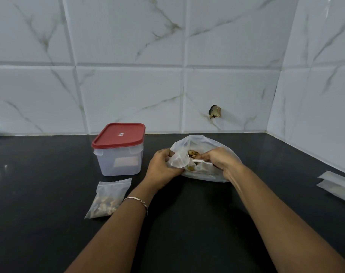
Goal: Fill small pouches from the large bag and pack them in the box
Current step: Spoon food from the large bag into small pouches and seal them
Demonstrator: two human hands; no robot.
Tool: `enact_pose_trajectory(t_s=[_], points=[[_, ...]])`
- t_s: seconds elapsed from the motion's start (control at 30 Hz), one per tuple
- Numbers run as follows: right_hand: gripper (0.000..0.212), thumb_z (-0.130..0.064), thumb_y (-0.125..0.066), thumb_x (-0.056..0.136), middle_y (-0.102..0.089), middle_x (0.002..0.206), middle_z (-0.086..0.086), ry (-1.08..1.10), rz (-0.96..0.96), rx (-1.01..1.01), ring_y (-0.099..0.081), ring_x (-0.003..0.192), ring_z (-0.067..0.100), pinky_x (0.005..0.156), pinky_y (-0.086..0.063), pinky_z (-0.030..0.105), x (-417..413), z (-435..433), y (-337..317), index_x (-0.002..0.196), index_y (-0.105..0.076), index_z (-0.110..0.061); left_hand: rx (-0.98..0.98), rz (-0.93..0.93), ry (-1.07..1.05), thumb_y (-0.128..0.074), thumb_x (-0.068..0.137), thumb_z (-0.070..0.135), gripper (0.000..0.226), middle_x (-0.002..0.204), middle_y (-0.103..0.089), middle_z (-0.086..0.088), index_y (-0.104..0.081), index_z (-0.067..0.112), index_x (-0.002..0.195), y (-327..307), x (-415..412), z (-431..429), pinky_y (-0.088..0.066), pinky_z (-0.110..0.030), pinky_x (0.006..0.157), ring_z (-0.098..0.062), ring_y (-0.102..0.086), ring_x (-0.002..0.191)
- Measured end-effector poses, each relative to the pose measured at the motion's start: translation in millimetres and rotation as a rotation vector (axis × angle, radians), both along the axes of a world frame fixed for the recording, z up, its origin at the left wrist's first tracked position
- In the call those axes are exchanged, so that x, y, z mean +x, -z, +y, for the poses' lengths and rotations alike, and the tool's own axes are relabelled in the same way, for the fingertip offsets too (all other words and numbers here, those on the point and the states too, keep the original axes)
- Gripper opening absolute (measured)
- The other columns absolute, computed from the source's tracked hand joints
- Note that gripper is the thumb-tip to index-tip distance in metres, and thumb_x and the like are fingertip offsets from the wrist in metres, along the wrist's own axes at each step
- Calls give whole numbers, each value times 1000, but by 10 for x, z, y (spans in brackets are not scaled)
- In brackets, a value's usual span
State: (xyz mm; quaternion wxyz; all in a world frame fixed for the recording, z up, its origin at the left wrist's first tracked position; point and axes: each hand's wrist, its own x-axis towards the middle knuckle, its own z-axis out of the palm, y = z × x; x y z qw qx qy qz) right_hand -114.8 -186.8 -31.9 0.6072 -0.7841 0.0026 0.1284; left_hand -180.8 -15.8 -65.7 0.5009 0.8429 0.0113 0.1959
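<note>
We saw the left hand (163,166) pinching the small pouch (178,159) open in the large bag (205,142), toward the back edge of the countertop (49,194); the right hand (222,161) gripped a spoon (198,160). Pouch looked limp, slippery: grip its rim.

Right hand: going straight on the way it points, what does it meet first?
Likely the open small pouch gripped by the left hand, just ahead of the white spoon in the right hand; depth is unclear.

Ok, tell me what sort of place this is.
Most likely a home kitchen counter: a black countertop, glossy marble-pattern wall tiles behind and to the right, and a red-lidded plastic food box standing on it.
</note>
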Motion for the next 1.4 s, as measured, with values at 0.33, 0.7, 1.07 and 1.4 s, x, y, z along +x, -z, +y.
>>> enact_pose_trajectory(t_s=[0.33, 0.7, 1.07, 1.4], points=[[16, 1, -60, 87, -74, 96, 15, -6, 67, 180, -67, 80, 20, 79, -54, 29, -25, 9, 10, 89, -75, -3, -35, 35, -25, -84, 62, 27, 38, 116, -59, -4, -62, 22, 93, 16, 39, 19, -54, -40, 89, -18, -61, 100], [22, -8, -58, 84, -77, 87, 2, 26, -2, 116, -51, 66, 9, 53, -40, 19, -69, -112, -65, 83, -80, -12, -23, 49, -72, -84, 56, 37, 39, 118, -59, -4, -60, 34, 87, -9, 80, 11, -55, -37, 89, -15, -62, 98], [25, -6, -55, 83, -74, 83, 3, -20, -56, 161, -34, 50, 5, 33, -18, 16, -86, -242, -189, 85, -79, -9, 69, 114, -103, -82, 68, 26, 44, 129, -39, -4, -54, 24, 103, 9, 89, 24, -42, -24, 82, -14, -50, 98], [25, -8, -54, 83, -71, 77, 4, -126, -117, 172, -32, 49, 5, 35, -18, 15, -238, -253, -323, 87, -79, -8, 57, 131, -78, -83, 69, 36, 53, 127, -40, -2, -52, 25, 111, 1, 96, -12, -49, -32, 93, -16, -51, 104]])
